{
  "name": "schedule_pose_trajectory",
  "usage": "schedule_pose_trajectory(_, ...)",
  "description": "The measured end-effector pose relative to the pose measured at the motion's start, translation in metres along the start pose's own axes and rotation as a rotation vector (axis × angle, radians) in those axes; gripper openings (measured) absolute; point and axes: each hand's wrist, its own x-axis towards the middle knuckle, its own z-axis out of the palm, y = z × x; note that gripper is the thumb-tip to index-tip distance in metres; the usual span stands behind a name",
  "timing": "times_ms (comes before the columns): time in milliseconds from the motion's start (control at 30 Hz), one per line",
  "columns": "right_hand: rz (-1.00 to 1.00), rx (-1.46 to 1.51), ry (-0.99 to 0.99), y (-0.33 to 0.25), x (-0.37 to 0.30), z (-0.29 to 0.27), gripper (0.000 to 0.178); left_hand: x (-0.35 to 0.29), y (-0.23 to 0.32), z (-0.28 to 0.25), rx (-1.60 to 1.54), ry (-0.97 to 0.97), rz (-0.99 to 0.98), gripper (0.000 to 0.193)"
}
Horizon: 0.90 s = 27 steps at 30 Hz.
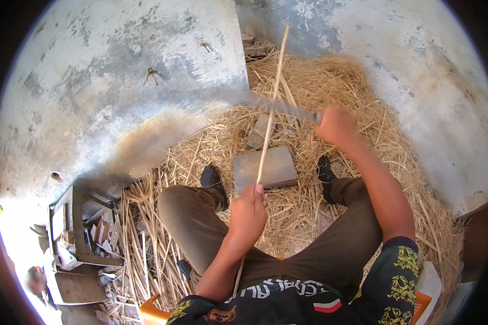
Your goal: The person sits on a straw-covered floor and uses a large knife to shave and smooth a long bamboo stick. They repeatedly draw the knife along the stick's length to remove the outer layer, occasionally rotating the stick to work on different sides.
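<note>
My left hand (248,213) is closed round the lower part of a long, thin, pale wooden stick (268,135), which slants up and away from me. Part of a thin length also shows below that wrist. At the right, my right hand (336,127) grips the dark handle of a long-bladed knife (287,108). Its grey blade is smeared by motion and points left, crossing the stick's upper half; whether the two touch I cannot tell. Beneath the stick, a rectangular wooden block (265,167) lies between my feet.
Straw-like shavings (331,81) cover the floor. Many split sticks (146,238) lie to my left, beside an old wooden frame (84,233) filled with scraps. Worn walls (162,70) stand ahead. I sit on an orange chair (152,310). Someone partly shows at the far left.
</note>
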Motion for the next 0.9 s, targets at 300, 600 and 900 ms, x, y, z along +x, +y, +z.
schedule_pose_trajectory(300, 0.378, 0.383, 0.161, 0.096, 0.017, -0.025, 0.025, -0.013, 0.001, 0.024, -0.15, -0.148, 0.053, 0.033)
schedule_pose_trajectory(600, -0.185, 0.215, -0.044, -0.028, -0.066, -0.02, 0.022, 0.006, -0.016, 0.006, -0.577, -0.246, -0.3, 0.033)
schedule_pose_trajectory(900, -0.474, 0.348, 0.137, -0.044, -0.082, 0.003, 0.018, 0.012, 0.005, -0.016, -1.162, -0.488, -0.564, 0.035)
